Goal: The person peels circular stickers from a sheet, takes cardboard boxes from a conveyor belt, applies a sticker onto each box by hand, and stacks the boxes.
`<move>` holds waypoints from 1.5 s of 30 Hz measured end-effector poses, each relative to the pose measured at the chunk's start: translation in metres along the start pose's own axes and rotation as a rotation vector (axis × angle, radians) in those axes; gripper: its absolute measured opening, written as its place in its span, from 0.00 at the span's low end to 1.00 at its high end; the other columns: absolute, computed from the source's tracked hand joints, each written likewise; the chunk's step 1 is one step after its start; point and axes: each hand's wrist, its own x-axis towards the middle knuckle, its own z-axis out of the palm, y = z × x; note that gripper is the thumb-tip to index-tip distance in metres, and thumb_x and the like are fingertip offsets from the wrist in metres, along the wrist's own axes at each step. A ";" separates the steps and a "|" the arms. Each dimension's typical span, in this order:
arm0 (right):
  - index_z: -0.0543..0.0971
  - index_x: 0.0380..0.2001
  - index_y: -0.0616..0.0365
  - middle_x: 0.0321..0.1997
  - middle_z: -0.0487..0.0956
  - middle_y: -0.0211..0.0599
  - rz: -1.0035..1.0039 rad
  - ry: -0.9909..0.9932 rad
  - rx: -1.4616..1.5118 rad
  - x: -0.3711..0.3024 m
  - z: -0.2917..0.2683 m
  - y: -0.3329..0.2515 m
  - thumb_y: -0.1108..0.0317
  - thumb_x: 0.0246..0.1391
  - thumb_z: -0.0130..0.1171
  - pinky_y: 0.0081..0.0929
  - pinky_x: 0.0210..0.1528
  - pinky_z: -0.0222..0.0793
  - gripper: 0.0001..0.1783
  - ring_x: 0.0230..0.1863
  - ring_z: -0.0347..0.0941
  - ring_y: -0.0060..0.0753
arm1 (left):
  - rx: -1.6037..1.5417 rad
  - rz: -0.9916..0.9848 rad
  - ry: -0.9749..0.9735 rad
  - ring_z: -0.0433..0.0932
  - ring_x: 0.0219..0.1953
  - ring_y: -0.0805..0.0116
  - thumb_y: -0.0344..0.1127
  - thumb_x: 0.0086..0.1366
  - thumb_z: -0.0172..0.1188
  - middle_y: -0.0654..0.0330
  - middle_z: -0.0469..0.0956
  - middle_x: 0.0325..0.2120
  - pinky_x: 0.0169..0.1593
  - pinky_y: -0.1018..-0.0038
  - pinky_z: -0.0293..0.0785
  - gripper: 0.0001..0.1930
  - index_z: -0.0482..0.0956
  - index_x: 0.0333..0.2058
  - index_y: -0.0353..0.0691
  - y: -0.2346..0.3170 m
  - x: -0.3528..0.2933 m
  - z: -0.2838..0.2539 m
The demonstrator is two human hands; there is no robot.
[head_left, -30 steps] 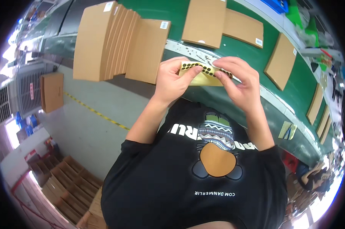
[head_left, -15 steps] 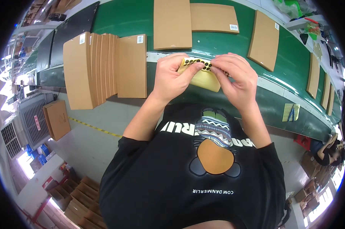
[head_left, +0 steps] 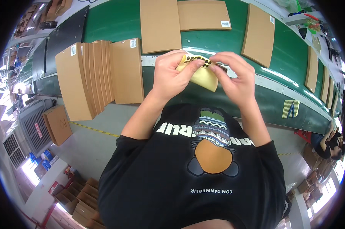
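My left hand grips a pale yellow sheet of round black stickers between thumb and fingers, holding it up in front of my chest. The sheet is curled, with the black dots along its upper edge and the plain yellow backing hanging below. My right hand is closed in a pinch at the right end of the dotted edge. More dark dots show between its thumb and fingers. Whether a single sticker is between those fingertips is hidden.
A green conveyor table runs past me with flat brown cartons on it. To the left stands a row of cartons. At the right, blue-handled cutters lie on a yellow dotted sheet. A person is at far right.
The view has shifted slightly, so the cartons on the table sit further left. My right fingers have moved a little along the dotted edge and lifted slightly; both hands keep their place.
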 end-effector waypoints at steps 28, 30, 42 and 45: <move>0.77 0.34 0.65 0.40 0.82 0.41 0.229 -0.153 0.282 0.052 0.040 0.055 0.79 0.56 0.56 0.24 0.43 0.73 0.03 0.39 0.78 0.27 | -0.593 -0.566 0.014 0.79 0.29 0.78 0.29 0.63 0.62 0.61 0.82 0.29 0.33 0.80 0.75 0.07 0.81 0.37 0.32 -0.058 0.034 -0.022; 0.75 0.37 0.66 0.45 0.81 0.41 0.428 -0.160 0.625 0.065 0.049 0.065 0.76 0.60 0.54 0.22 0.48 0.71 0.05 0.42 0.76 0.24 | -0.547 -0.588 0.033 0.79 0.29 0.78 0.29 0.63 0.62 0.60 0.82 0.29 0.33 0.81 0.75 0.07 0.81 0.37 0.31 -0.067 0.043 -0.027; 0.65 0.58 0.63 0.58 0.72 0.48 0.531 -0.042 0.554 0.148 0.166 0.194 0.71 0.61 0.52 0.32 0.60 0.64 0.23 0.61 0.68 0.40 | -0.049 -0.440 0.713 0.79 0.37 0.64 0.31 0.65 0.60 0.54 0.79 0.40 0.42 0.73 0.77 0.11 0.77 0.42 0.30 -0.327 0.140 -0.164; 0.60 0.63 0.61 0.62 0.68 0.50 0.605 -0.087 0.400 0.150 0.204 0.228 0.73 0.57 0.54 0.34 0.61 0.63 0.31 0.64 0.65 0.43 | -0.528 -0.694 0.860 0.80 0.39 0.59 0.29 0.64 0.60 0.51 0.78 0.43 0.43 0.67 0.79 0.11 0.75 0.44 0.29 -0.306 0.162 -0.145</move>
